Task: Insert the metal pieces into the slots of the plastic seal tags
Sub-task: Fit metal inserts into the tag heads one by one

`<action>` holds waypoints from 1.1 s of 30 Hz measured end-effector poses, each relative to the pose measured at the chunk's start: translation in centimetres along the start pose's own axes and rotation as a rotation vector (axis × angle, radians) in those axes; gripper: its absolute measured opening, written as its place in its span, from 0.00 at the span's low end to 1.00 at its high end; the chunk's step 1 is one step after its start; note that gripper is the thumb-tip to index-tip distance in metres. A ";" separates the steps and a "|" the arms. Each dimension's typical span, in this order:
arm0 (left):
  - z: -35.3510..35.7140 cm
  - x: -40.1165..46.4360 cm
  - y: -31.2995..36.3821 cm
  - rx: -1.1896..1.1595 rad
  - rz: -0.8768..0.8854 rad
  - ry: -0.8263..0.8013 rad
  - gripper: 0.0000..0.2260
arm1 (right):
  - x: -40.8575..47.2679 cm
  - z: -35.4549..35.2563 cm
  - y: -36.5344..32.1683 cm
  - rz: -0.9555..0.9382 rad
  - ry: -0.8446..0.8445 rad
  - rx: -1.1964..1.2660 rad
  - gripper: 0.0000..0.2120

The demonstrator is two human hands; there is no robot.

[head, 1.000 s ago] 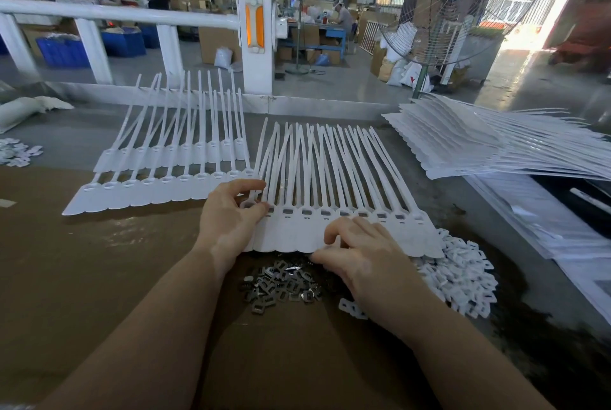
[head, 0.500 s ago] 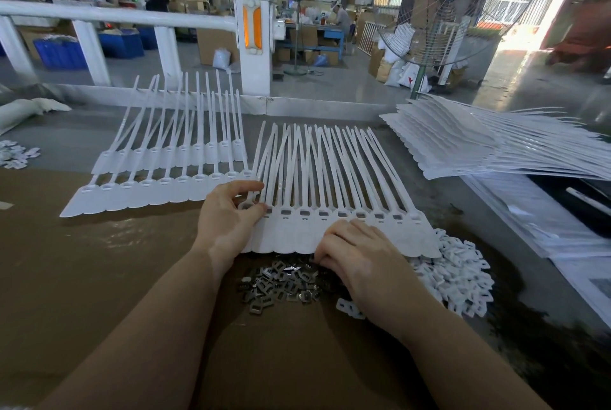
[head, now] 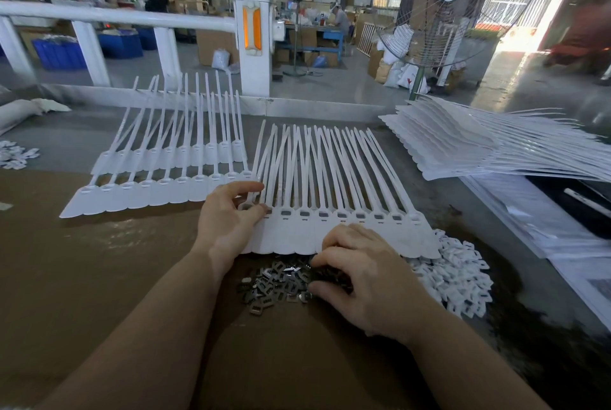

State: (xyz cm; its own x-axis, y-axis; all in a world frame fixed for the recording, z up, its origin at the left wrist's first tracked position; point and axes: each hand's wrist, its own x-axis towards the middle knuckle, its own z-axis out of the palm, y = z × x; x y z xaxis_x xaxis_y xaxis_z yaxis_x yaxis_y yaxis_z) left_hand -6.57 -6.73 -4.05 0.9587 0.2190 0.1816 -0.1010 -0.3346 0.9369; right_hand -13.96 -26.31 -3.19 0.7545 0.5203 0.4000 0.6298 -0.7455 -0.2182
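A joined row of white plastic seal tags [head: 334,227] lies in front of me, slots near the heads and straps fanning away. My left hand [head: 228,221] rests on the row's left end, thumb and fingers around the leftmost tag's head. Just below the row lies a pile of small metal pieces [head: 277,284]. My right hand [head: 360,274] sits over the pile's right part with curled fingers reaching into the pieces; whether it holds one is hidden.
Two more tag rows [head: 158,184] lie at the left. A pile of small white plastic caps [head: 456,277] sits at the right, a tall stack of tag sheets [head: 496,148] behind it. Brown cardboard [head: 82,277] covers the table. A white railing [head: 115,16] and a standing fan [head: 449,2] are beyond.
My right hand has drawn back from the tag row down onto the metal pieces. The left hand has stayed on the row's left end.
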 end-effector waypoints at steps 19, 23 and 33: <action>0.0 0.0 0.1 0.005 0.012 0.008 0.12 | 0.1 0.3 0.2 0.012 -0.042 0.064 0.06; 0.0 0.0 0.0 -0.008 -0.001 0.010 0.12 | 0.2 0.3 0.2 0.006 -0.040 0.058 0.04; -0.1 -0.1 0.1 -0.014 -0.009 0.001 0.13 | 0.2 0.2 0.4 0.153 0.158 0.149 0.05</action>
State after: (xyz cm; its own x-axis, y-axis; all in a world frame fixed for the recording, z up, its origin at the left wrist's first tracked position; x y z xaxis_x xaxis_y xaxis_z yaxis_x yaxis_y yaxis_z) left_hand -6.72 -6.68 -3.94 0.9594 0.2228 0.1731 -0.0958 -0.3198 0.9426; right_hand -13.51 -26.38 -3.36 0.8122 0.3260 0.4838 0.5397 -0.7346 -0.4112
